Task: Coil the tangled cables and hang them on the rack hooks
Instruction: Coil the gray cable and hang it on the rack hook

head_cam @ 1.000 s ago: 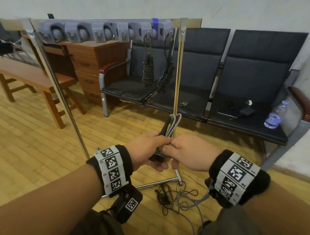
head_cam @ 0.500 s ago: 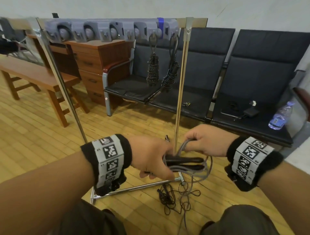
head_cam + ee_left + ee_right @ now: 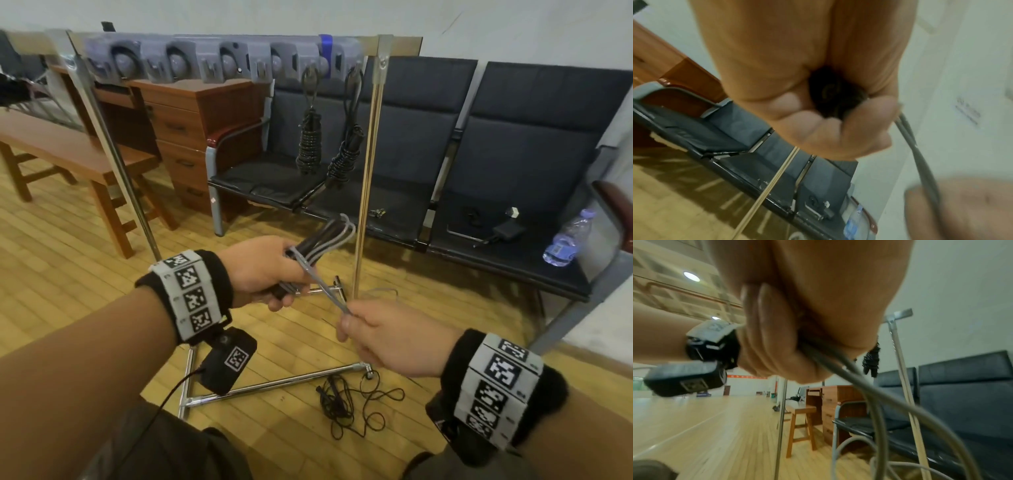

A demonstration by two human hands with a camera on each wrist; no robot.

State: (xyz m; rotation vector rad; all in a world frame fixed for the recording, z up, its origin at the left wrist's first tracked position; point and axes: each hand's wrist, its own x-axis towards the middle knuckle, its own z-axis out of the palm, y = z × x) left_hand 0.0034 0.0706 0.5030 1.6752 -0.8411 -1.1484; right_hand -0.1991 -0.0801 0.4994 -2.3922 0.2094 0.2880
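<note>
Cables on rack (image 3: 371, 144): two black coils (image 3: 310, 144) hung from hooks | grey cable (image 3: 329, 236): light, limp, springy I judge; folded bundle clamped in my left hand (image 3: 263, 270), best held mid-bundle | tail pinched in my right hand (image 3: 383, 332), fingers curled round it | thin black cable (image 3: 346, 401) loose on floor

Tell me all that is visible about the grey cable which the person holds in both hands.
The grey cable is thin and smooth, like rubber or plastic. Most of it is folded into a short bundle of parallel strands with loops at the far end, gripped in the left hand together with a black part. One doubled strand runs taut from the bundle to the right hand, which pinches it. In the right wrist view, loose grey loops hang below that hand. The cable is off the floor.
</note>
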